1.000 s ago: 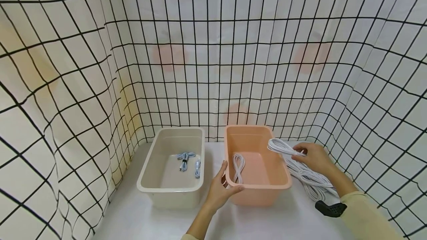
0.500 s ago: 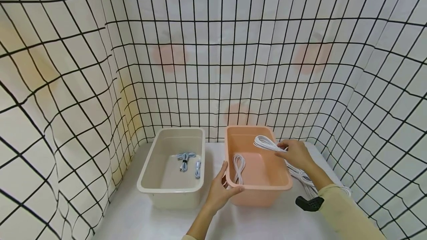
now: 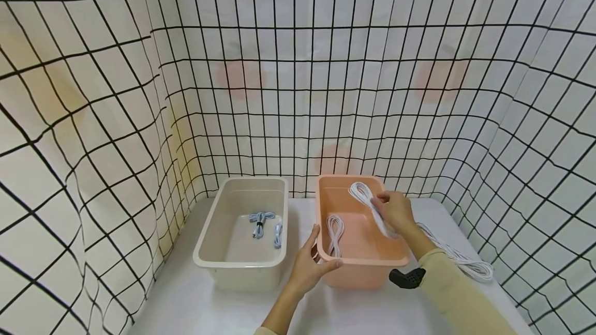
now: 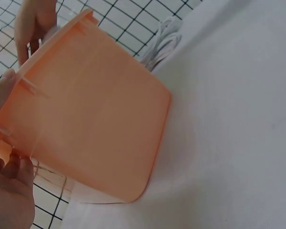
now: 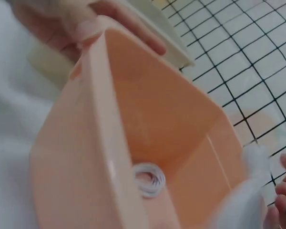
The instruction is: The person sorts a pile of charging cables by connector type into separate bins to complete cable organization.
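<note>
My right hand (image 3: 395,212) pinches a coiled white cable (image 3: 362,193) over the right side of the orange bin (image 3: 362,261). The held coil hangs at a slant, one looped end high and the other low inside the bin; it is blurred in the right wrist view. My left hand (image 3: 308,268) grips the bin's near left corner, thumb along the front and fingers along the left side. Another looped white cable (image 3: 334,231) leans inside that bin, against its left wall. More coiled white cables (image 3: 465,262) lie on the table to the right, partly hidden by the right forearm.
Left of the orange bin stands a cream bin (image 3: 239,264) with a bundled light-blue cable (image 3: 259,225) and a second light-blue bundle (image 3: 278,235) in it. Black grid netting (image 3: 298,92) over pale cloth surrounds the white table (image 3: 186,309) at the back and sides.
My right hand has moved left with the white cable, from beside the orange bin to over it, and the coil has tilted steeper. My left hand has stayed on the corner.
</note>
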### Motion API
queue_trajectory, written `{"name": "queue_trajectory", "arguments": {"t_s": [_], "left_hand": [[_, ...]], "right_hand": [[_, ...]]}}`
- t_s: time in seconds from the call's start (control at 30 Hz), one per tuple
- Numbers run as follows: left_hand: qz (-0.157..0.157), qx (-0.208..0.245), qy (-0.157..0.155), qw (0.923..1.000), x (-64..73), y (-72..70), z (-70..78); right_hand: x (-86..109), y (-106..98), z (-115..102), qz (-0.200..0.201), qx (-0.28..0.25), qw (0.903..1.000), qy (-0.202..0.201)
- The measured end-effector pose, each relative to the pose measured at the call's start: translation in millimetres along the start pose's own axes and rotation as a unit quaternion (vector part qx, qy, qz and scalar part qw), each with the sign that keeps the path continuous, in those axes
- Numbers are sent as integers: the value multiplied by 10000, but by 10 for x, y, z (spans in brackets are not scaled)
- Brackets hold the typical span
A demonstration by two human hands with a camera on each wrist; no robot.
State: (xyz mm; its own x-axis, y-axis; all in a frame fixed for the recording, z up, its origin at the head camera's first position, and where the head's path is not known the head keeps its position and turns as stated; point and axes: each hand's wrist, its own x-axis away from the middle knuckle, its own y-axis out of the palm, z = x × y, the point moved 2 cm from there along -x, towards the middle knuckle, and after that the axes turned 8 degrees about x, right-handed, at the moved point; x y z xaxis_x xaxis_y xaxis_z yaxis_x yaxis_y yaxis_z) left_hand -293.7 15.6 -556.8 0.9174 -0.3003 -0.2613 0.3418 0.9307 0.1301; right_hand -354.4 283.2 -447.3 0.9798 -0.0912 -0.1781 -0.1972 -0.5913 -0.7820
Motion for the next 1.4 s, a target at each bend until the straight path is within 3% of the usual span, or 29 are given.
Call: {"name": "queue_trajectory", "arguments": {"t_s": [0.07,0.17,0.4,0.57,0.93,1.17,1.4], "left_hand": [[-9,-12,-53,10000,0,6,-11],[-15,0,-80,10000,3,19,-22],[13,-54,28,10000,2,26,-4],[9,-51,-60,10000,1,33,2],[-22,25,21,10000,14,24,-31],[26,-48,-7,10000,33,12,-13],[42,-21,43,10000,30,22,-1]], "right_hand": [[-18,42,6,-181,-689,9972,222],[-2,78,32,-460,-1293,9901,308],[91,30,147,-293,-569,9978,-159],[146,-23,173,-296,-402,9981,-365],[226,-135,240,-397,-618,9967,-356],[250,-182,342,-460,-371,9973,-446],[260,-202,415,-641,-304,9975,-51]]}}
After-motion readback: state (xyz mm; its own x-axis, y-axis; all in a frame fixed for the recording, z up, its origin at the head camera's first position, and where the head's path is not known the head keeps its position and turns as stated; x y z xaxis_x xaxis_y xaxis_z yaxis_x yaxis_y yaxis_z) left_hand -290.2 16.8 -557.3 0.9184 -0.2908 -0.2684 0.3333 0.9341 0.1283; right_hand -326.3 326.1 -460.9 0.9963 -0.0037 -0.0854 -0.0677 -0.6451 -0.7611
